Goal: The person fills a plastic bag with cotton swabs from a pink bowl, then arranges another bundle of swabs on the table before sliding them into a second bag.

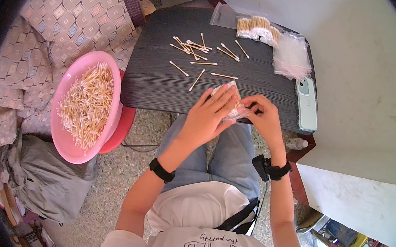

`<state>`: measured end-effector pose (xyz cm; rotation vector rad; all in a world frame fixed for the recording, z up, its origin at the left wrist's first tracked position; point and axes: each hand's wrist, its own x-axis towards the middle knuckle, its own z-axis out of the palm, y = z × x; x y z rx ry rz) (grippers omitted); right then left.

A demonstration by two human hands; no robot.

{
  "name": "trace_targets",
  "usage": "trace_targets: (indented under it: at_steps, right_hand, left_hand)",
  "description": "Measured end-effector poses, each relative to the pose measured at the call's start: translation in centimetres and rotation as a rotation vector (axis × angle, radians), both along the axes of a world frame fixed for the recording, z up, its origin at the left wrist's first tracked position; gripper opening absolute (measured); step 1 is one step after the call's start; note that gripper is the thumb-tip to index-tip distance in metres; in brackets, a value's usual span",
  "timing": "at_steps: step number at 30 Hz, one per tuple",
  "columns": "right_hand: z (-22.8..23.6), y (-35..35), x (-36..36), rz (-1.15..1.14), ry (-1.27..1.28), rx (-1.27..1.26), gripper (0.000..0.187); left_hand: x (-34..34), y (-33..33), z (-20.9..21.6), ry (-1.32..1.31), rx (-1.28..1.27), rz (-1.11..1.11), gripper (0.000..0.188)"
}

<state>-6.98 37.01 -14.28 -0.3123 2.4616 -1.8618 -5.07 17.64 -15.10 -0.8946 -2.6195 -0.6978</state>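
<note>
A small clear plastic bag (pixel 237 106) packed with cotton swabs lies at the table's near edge. Across its top my left hand (pixel 207 116) rests flat, fingers stretched out and partly covering it. At the bag's right end, my right hand (pixel 265 120) pinches the plastic edge between thumb and fingers. Loose cotton swabs (pixel 196 48) with wooden sticks are scattered on the table just beyond my hands. To my left, a pink basin (pixel 57 113) holds a large heap of the same swabs.
On the dark table (pixel 156 87), filled swab bags (pixel 258 29) lie at the far right, beside a stack of flat plastic bags (pixel 291 58). A pale phone (pixel 307 106) sits along the right edge, near the white wall (pixel 366 88). A red stool (pixel 122 127) stands under the basin.
</note>
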Motion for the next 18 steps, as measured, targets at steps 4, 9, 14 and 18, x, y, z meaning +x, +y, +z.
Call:
trace_targets:
  at_steps: [4,9,14,18]
  right_hand:
    - [0.0,-0.3,0.2,0.017,0.045,0.065,0.031]
    - [1.1,-0.8,0.5,-0.004,0.016,0.130,0.031]
    - [1.0,-0.7,0.3,-0.015,0.081,0.130,0.034]
    - [4.4,-0.4,2.5,-0.100,0.234,0.041,0.025]
  left_hand:
    - [-0.3,-0.4,0.0,-0.043,0.106,-0.011,0.055]
    - [-0.4,-0.1,-0.6,-0.018,0.195,0.024,0.053]
    - [-0.4,-0.5,0.2,-0.087,0.212,-0.028,0.057]
    - [-0.5,-0.6,0.5,-0.165,0.156,-0.086,0.060]
